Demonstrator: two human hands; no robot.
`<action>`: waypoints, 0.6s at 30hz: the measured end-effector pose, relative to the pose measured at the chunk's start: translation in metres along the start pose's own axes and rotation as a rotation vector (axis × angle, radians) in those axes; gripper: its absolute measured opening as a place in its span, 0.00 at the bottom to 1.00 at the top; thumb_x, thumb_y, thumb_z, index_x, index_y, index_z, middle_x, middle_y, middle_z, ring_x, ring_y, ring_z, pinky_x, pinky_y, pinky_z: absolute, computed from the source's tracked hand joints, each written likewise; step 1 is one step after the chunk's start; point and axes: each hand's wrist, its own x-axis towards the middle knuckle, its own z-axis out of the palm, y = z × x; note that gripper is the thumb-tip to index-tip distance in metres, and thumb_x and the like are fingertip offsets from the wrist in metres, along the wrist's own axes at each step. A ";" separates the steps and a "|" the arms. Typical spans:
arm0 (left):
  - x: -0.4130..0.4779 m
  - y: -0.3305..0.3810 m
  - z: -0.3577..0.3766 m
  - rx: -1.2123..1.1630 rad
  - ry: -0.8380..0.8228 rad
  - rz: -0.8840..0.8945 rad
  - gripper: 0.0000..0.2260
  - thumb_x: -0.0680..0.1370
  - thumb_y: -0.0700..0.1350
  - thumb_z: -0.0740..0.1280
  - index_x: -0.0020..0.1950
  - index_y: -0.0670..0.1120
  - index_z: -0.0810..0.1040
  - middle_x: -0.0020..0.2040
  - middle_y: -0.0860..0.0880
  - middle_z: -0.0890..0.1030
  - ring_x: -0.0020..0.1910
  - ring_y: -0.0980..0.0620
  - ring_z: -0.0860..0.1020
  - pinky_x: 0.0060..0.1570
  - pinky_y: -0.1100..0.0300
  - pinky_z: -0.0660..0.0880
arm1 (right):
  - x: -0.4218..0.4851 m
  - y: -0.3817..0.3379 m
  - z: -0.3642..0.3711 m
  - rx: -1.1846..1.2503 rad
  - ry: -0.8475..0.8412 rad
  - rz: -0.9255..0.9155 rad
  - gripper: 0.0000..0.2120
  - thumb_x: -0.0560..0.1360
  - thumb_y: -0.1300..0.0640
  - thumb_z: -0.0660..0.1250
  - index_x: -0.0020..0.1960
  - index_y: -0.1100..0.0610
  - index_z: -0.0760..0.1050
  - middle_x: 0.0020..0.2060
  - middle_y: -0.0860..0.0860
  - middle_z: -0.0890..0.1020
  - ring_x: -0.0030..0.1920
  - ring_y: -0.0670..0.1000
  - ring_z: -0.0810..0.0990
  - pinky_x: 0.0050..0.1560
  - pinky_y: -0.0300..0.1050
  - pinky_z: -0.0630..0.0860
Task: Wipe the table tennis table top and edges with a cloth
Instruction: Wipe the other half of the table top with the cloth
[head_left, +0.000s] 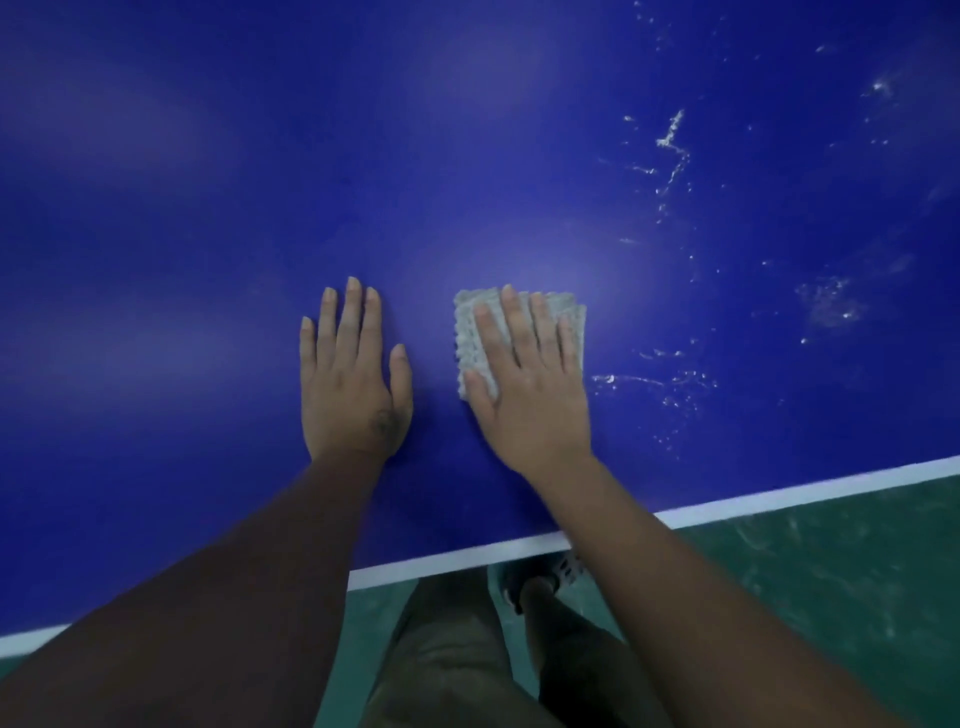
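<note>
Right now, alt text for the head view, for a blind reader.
The right hand presses a folded grey cloth flat on the blue table top; the left hand rests flat beside it. White smears dot the surface to the right.

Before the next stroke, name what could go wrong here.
1. The right hand lies flat on the small folded cloth, and its palm reaches past the cloth's near edge, so bare skin may drag and smear the table.
2. The white specks lie to the right and farther away; short strokes could miss them.
3. The left hand presses flat on the blue top and may leave prints.
</note>
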 end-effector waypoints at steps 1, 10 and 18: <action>0.000 0.000 0.000 -0.003 0.011 0.004 0.28 0.88 0.52 0.56 0.87 0.42 0.61 0.88 0.45 0.59 0.88 0.44 0.54 0.85 0.40 0.53 | -0.012 0.020 -0.001 0.003 0.000 -0.008 0.33 0.86 0.40 0.53 0.87 0.51 0.53 0.87 0.53 0.52 0.87 0.58 0.49 0.84 0.65 0.51; -0.002 0.005 -0.002 0.022 0.001 -0.011 0.28 0.89 0.53 0.54 0.87 0.44 0.60 0.88 0.47 0.58 0.88 0.46 0.53 0.86 0.43 0.49 | -0.069 0.084 -0.011 -0.040 0.005 0.425 0.34 0.86 0.40 0.46 0.88 0.53 0.48 0.87 0.57 0.49 0.86 0.62 0.47 0.84 0.67 0.41; -0.005 0.004 -0.002 0.029 0.020 0.003 0.27 0.89 0.53 0.52 0.87 0.43 0.61 0.88 0.46 0.59 0.87 0.45 0.55 0.86 0.45 0.49 | -0.112 -0.034 0.013 0.087 -0.074 -0.087 0.32 0.86 0.39 0.53 0.87 0.49 0.56 0.87 0.52 0.51 0.87 0.58 0.47 0.83 0.68 0.48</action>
